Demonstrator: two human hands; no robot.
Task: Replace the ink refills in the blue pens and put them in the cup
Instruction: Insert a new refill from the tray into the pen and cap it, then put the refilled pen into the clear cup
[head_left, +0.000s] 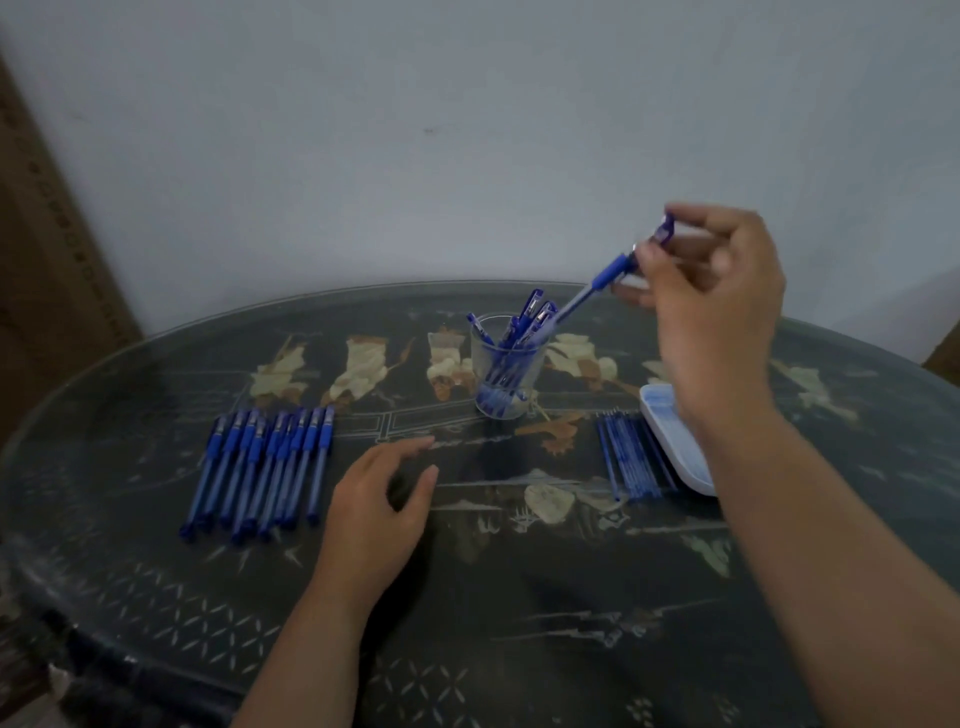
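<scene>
My right hand (711, 291) pinches a blue pen (597, 283) by its cap end, up above the table. The pen slants down to the left, its tip reaching the rim of the clear cup (506, 369), which holds several blue pens. My left hand (384, 499) rests on the table with relaxed fingers and holds nothing, just right of a row of several blue pens (265, 467). Several loose blue refills (631, 457) lie side by side to the right of the cup.
A white tray (670, 436) lies on the right, partly hidden by my right forearm. The dark oval table (519, 597) has a patterned top under glass. A pale wall stands behind it. A brown panel (47, 249) leans at the left.
</scene>
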